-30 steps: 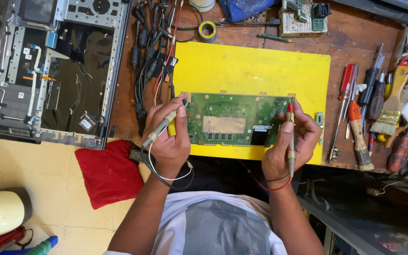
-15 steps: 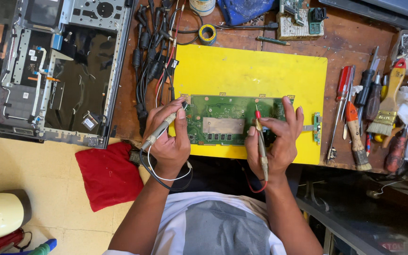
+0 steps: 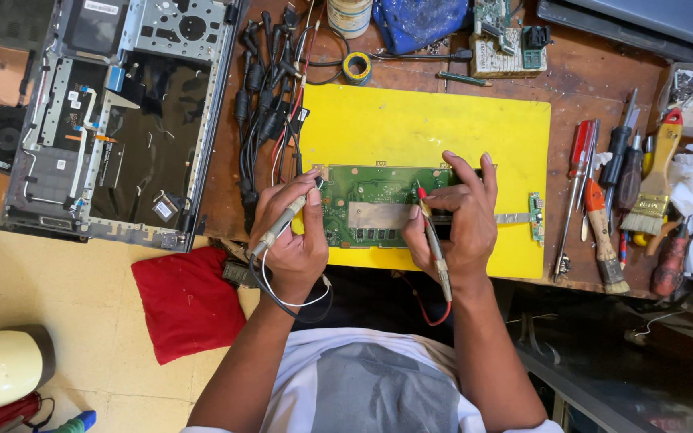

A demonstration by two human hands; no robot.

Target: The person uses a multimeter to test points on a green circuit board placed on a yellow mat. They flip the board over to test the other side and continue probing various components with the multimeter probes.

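Green circuit board [image 3: 378,210] lay mid-mat, both hands' fingers clamped on probes: left hand [image 3: 289,240] at nine o'clock, right hand [image 3: 452,220] at three. Around it lay the yellow mat [image 3: 419,132] and the worn wooden bench [image 3: 587,64]. Since earlier, the right hand had slid inward.

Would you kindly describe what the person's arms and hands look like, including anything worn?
Both forearms are bare, with no gloves, watch or rings that I can make out on the left hand or the right hand. Short white sleeves belong to a T-shirt with a grey panel on the chest.
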